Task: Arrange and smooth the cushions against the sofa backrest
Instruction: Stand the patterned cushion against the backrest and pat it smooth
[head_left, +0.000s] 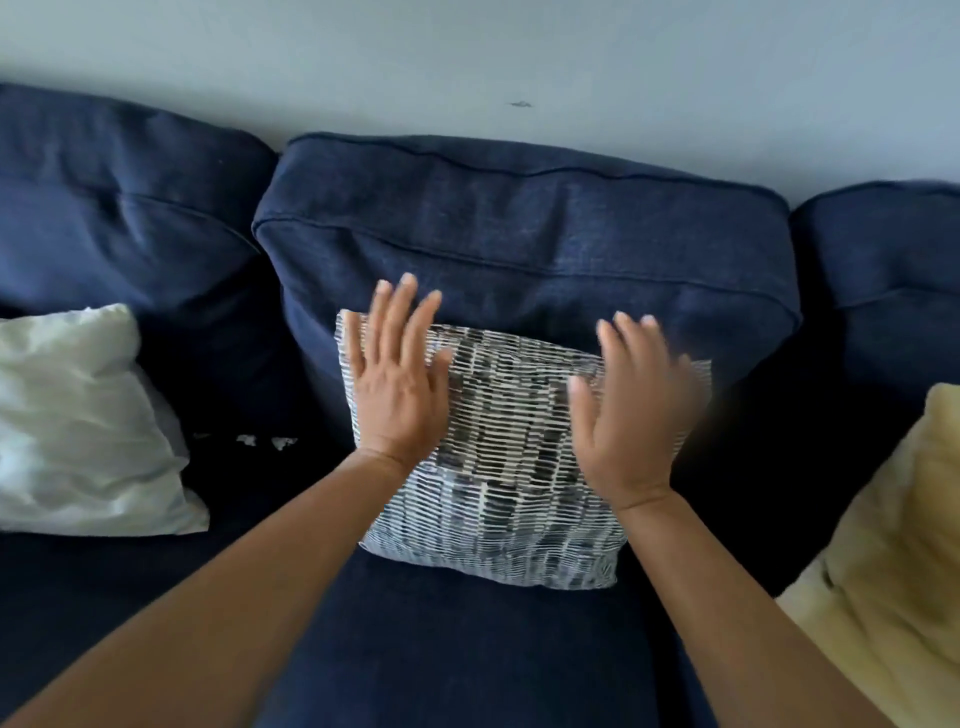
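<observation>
White cushion (78, 421) leans far left. Left hand (397, 384) flat, fingers spread, on patterned cushion (498, 467), propped vs navy backrest (524, 249), ctr seat. Right hand (631, 410) open, blurred, contact unclear. Press evenly, stroke outward w/ both palms. Yellow cushion (893, 561) far right.

Navy sofa (467, 649): patterned cushion (509, 499) mid-seat against backrest, white cushion (78, 426) toward left end, pale yellow cushion (893, 571) toward right end.

Middle cushion (493, 467) against sofa backrest (524, 234)
</observation>
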